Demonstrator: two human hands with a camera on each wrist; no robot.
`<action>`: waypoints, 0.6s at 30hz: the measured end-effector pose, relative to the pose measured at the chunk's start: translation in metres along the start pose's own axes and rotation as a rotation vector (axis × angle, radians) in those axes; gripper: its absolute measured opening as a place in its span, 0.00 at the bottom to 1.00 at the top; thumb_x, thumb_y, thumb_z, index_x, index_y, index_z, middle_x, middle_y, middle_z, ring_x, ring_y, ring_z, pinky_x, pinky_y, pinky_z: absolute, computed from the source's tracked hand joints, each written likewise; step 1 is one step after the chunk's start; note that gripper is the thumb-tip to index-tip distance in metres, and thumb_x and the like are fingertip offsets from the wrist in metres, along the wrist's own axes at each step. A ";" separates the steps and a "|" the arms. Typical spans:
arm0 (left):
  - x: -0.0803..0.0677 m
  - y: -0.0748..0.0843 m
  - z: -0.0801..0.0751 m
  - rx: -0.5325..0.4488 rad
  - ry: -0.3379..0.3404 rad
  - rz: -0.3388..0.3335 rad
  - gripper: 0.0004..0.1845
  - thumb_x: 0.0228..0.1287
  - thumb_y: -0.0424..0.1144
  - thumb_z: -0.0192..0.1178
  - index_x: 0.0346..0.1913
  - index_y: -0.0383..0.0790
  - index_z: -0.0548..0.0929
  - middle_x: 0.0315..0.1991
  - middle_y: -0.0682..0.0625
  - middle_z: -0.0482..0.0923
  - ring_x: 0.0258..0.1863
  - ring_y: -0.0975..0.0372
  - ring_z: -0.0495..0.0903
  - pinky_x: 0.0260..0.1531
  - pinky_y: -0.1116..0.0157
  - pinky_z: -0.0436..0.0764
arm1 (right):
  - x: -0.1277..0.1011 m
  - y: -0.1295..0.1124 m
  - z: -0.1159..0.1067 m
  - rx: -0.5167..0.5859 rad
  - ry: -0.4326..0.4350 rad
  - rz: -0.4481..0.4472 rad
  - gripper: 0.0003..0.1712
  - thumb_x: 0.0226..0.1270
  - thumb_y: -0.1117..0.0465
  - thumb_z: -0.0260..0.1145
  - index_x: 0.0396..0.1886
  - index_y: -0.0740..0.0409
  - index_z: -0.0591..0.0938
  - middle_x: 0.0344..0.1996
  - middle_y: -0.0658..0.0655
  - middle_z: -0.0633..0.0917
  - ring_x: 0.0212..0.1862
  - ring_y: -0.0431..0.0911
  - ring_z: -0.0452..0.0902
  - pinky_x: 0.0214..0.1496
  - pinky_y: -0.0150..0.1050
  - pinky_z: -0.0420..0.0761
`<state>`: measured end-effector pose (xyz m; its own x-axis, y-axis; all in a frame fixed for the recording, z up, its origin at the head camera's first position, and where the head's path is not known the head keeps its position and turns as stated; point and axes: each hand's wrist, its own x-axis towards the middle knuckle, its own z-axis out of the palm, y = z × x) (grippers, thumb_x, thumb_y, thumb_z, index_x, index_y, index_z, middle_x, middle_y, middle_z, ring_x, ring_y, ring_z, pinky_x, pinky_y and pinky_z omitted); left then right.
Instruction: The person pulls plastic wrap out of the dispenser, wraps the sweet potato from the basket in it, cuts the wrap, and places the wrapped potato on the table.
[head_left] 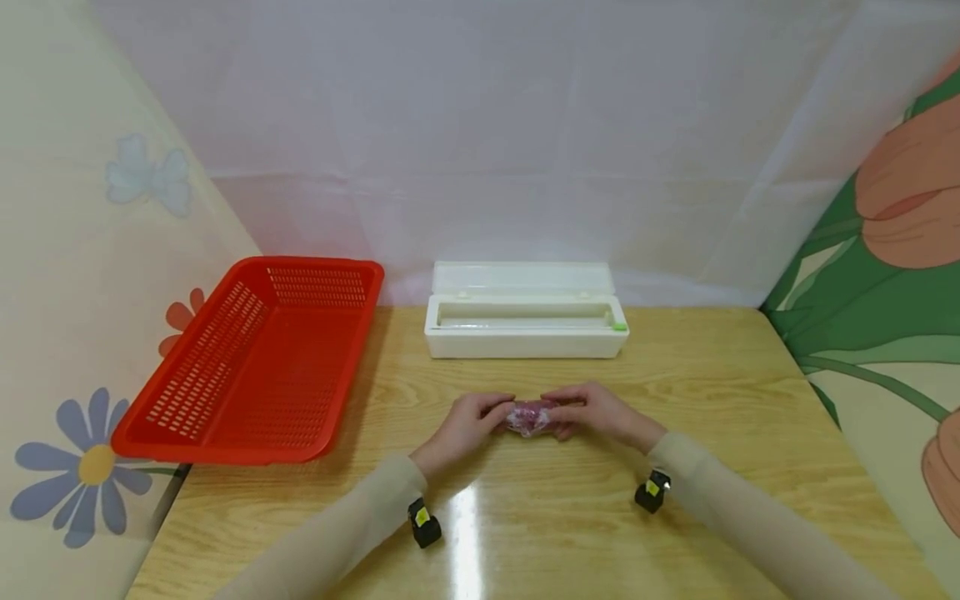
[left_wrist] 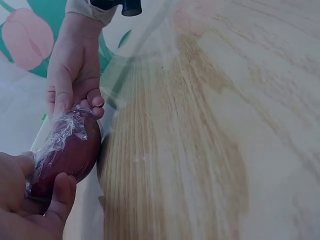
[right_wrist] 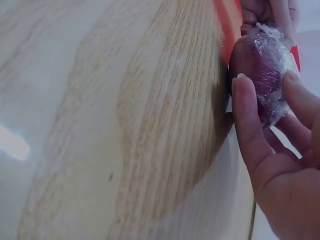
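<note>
left hand (head_left: 467,426) grips one end of wrapped purple object (head_left: 530,416) | right hand (head_left: 596,412) pinches the other end | object at frame centre, on wooden table (head_left: 712,400) | red basket (head_left: 255,358) at left | white dispenser box (head_left: 525,321) behind

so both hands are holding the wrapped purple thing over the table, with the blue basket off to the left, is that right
Not quite: the basket is red, not blue, as the head view shows. The rest holds: the left hand and right hand both hold the film-wrapped purple item over the wooden table, with the basket off to the left.
</note>
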<state>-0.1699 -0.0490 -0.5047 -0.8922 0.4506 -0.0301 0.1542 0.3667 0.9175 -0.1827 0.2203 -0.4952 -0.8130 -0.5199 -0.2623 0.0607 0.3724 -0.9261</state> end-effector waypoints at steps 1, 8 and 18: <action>0.000 0.001 0.000 0.018 0.001 0.019 0.21 0.80 0.41 0.57 0.65 0.31 0.81 0.58 0.38 0.85 0.50 0.55 0.87 0.52 0.61 0.85 | -0.001 0.000 0.000 0.013 0.000 0.001 0.30 0.76 0.62 0.67 0.70 0.74 0.73 0.60 0.76 0.80 0.39 0.54 0.89 0.46 0.47 0.89; 0.000 -0.002 -0.001 0.085 -0.007 0.095 0.22 0.78 0.40 0.60 0.68 0.35 0.79 0.64 0.40 0.81 0.63 0.49 0.81 0.64 0.53 0.78 | 0.000 0.003 0.000 -0.034 0.048 -0.018 0.32 0.73 0.59 0.71 0.72 0.64 0.75 0.60 0.70 0.82 0.39 0.50 0.87 0.43 0.41 0.88; -0.003 -0.007 -0.001 0.122 -0.005 0.127 0.27 0.69 0.39 0.69 0.68 0.34 0.78 0.63 0.40 0.82 0.61 0.51 0.83 0.64 0.54 0.78 | -0.002 -0.001 0.011 -0.266 0.096 -0.118 0.28 0.61 0.57 0.79 0.57 0.58 0.77 0.57 0.62 0.83 0.54 0.53 0.82 0.57 0.46 0.84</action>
<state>-0.1688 -0.0533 -0.5106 -0.8603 0.5034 0.0811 0.3163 0.4020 0.8593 -0.1748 0.2122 -0.4973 -0.8570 -0.5015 -0.1184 -0.1813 0.5085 -0.8418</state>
